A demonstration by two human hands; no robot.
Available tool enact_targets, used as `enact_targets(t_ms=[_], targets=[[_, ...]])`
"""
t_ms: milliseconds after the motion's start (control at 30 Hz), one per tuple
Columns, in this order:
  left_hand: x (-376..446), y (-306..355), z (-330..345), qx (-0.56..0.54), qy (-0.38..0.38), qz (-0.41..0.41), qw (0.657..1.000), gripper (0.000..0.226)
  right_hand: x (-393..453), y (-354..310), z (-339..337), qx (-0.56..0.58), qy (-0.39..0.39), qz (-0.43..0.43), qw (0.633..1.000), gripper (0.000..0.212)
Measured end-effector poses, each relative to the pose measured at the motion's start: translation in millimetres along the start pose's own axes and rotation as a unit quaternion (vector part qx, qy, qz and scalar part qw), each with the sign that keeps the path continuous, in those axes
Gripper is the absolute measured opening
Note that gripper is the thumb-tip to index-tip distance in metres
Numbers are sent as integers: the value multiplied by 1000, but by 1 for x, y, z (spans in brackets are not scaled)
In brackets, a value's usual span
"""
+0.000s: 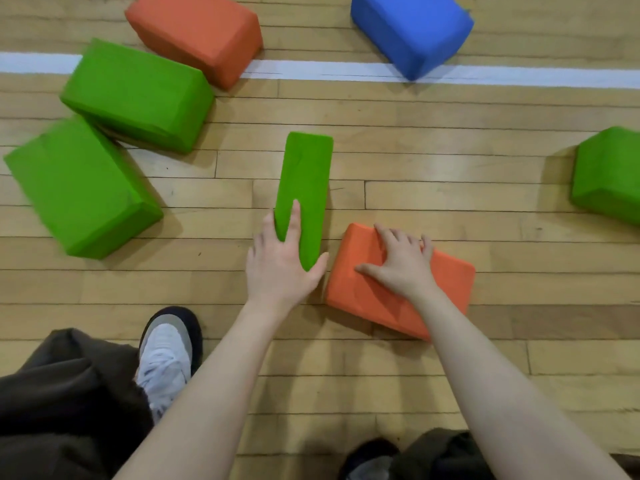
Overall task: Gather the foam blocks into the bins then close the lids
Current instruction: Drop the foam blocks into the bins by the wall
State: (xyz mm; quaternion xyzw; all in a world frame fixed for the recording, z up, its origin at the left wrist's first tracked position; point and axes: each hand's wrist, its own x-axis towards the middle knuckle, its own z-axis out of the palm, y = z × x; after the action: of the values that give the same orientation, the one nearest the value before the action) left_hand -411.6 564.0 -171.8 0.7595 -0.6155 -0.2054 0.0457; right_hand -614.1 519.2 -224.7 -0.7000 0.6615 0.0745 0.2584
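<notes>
Wooden gym floor (433,161) all around, with a white line (329,72) painted across the far side. The landmark is the thin green block (304,188), standing on edge in the middle. The left hand (280,265) grips its near end, index finger laid along the top and thumb hooked around the right side. Just to the right of that block lies an orange block (353,289), flat on the floor, and the right hand (401,265) sits on top of it with fingers curling over its far edge and thumb spread out to the left. Left of the thin green block, two big green blocks (83,188) (138,95) lie touching each other. Beyond them an orange block (197,32) crosses the white line. Far and to the right sits a blue block (412,32), its corner on the line. Well off to the right, another green block (609,174) is cut by the edge. Nearer than the thin green block, a white shoe (166,362) and dark trousers (62,393).
</notes>
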Motion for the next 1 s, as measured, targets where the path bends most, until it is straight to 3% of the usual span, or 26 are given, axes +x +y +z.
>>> enact_targets(t_ms=[200, 400, 500, 633, 833, 1000], targets=[[-3, -4, -6, -68, 66, 1, 995, 75, -12, -15, 0, -12, 98, 0, 995, 79], [5, -11, -20, -65, 95, 12, 993, 76, 2, -43, -17, -3, 268, 11, 963, 63], [5, -11, -20, -58, 81, -1, 995, 75, 8, -46, -30, 0, 252, 17, 968, 57], [4, -6, -17, -36, 19, -23, 999, 81, -8, -35, -34, -5, 260, -87, 962, 44], [2, -10, -10, -6, 5, -30, 1000, 79, -22, -22, -56, 27, 11, -141, 990, 63], [6, -8, -12, -42, 22, -44, 998, 70, -19, -23, -59, 12, 0, -158, 987, 66]])
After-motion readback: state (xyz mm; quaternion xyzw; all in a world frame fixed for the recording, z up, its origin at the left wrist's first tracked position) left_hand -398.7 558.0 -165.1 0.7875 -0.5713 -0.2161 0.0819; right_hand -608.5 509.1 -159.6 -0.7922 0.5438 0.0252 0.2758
